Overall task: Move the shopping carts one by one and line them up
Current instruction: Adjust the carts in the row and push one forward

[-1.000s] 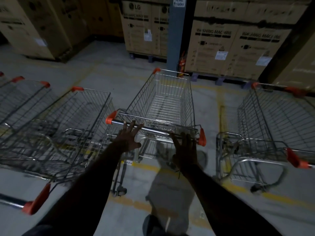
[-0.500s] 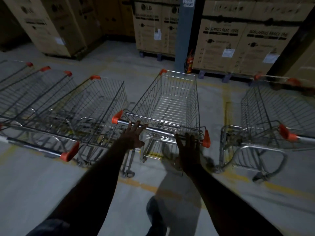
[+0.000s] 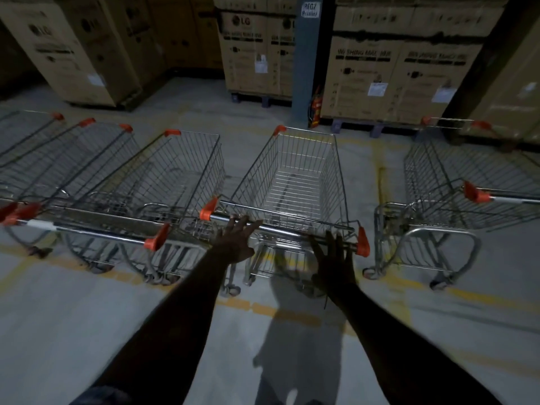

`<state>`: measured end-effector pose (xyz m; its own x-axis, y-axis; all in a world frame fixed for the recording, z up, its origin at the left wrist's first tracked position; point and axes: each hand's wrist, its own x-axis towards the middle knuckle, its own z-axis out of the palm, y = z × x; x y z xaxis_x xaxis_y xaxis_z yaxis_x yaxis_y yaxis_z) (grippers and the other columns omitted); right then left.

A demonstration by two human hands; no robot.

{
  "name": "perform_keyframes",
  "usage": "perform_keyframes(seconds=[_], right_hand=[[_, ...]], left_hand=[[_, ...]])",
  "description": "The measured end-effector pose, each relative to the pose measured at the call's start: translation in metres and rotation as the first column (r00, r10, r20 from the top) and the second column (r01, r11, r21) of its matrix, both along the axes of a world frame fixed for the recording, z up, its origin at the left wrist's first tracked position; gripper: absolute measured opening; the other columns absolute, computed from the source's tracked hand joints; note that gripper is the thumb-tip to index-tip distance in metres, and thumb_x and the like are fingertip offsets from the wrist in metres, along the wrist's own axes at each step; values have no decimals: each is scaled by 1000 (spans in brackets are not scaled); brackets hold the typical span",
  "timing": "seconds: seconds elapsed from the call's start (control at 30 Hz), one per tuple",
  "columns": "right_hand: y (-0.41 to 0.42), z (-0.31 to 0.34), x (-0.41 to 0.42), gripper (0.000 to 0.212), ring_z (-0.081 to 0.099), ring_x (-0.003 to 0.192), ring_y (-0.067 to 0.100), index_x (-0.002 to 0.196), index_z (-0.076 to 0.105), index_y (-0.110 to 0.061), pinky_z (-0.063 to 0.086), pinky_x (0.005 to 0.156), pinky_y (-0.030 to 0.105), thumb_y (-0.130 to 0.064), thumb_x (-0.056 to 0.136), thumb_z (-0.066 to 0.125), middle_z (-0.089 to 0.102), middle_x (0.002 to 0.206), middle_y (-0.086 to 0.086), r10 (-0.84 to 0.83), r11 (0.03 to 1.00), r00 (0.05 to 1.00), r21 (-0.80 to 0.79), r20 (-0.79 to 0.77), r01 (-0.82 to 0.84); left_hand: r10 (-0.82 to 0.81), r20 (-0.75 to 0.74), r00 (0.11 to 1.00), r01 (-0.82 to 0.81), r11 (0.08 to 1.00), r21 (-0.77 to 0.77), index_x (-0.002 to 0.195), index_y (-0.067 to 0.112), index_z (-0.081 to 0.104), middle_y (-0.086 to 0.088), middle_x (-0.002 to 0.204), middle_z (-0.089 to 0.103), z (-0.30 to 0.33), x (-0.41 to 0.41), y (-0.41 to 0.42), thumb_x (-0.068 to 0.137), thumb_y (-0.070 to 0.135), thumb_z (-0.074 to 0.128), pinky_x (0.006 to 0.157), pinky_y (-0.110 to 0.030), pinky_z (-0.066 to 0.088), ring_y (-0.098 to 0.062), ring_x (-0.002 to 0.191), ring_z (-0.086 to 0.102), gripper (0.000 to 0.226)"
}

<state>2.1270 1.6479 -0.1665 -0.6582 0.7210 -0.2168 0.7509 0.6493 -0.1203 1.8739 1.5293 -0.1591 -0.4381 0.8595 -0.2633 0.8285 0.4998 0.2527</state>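
Note:
A wire shopping cart (image 3: 295,176) with orange corner caps stands straight ahead of me. Both my arms reach out to its chrome handle bar (image 3: 280,228). My left hand (image 3: 238,241) lies flat on the bar's left part, fingers spread. My right hand (image 3: 334,258) rests against the bar's right part, fingers straight and apart. Neither hand wraps the bar. To the left, several carts (image 3: 122,182) stand close side by side in a row. Another cart (image 3: 455,194) stands apart on the right.
Tall cardboard appliance boxes (image 3: 394,77) on pallets line the back wall. A grey pillar (image 3: 306,65) with a red fire extinguisher (image 3: 315,109) stands behind the middle cart. Worn yellow lines (image 3: 263,308) mark the concrete floor.
The view has drawn back and swung left, so more carts of the left row show. The middle cart sits a little farther from me. My hands stay flat on its handle.

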Motion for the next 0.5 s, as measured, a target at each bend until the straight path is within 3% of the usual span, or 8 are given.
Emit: perform_keyframes(seconds=[0.27,0.5], right_hand=[[-56,1,8,105,-24,146,32,151,-15,-43,-6,112,66,-33,83,64,-28,159,5,-60,998,996,8,69,60],[-93,3,16,111,-26,145,32,148,-21,-45,-7,112,65,-32,79,64,-28,159,6,-68,998,995,-5,71,68]], left_hand=[[-38,-107,994,42,998,37,151,47,8,6,163,4,3,19,-54,81,39,63,116,-59,14,-32,149,-2,89],[-65,-56,996,65,998,11,150,48,5,7,163,1,0,19,-85,82,37,64,113,-64,18,-34,149,-7,91]])
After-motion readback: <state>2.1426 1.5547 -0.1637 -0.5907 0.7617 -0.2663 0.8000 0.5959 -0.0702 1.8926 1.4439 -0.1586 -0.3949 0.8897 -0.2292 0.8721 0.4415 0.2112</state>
